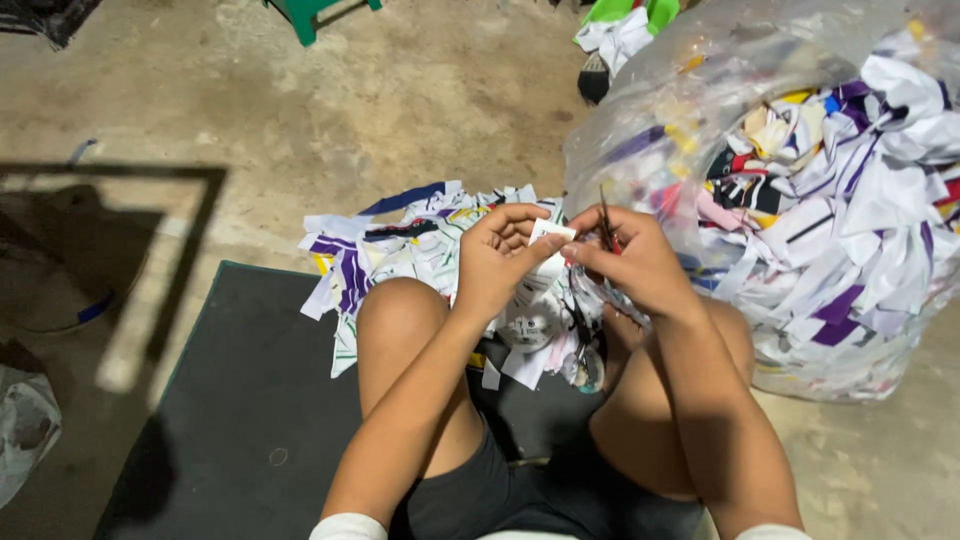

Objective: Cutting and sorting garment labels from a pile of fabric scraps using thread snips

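My left hand (497, 255) pinches a small white scrap of fabric (549, 233) between thumb and fingers. My right hand (632, 258) grips small scissors with red handles (607, 232), blades pointing up, right beside the scrap. Both hands are held above my knees. Below them lies a pile of white, purple and yellow fabric cuttings (400, 250) on the floor. I sit on a dark mat (250, 400) with my legs bent.
A large clear plastic bag (800, 200) stuffed with fabric scraps stands at the right, touching my right leg. A green stool leg (305, 20) and more cloth (615, 35) sit at the top. The bare concrete floor (300, 120) spreads left, with another bag (25, 425) at far left.
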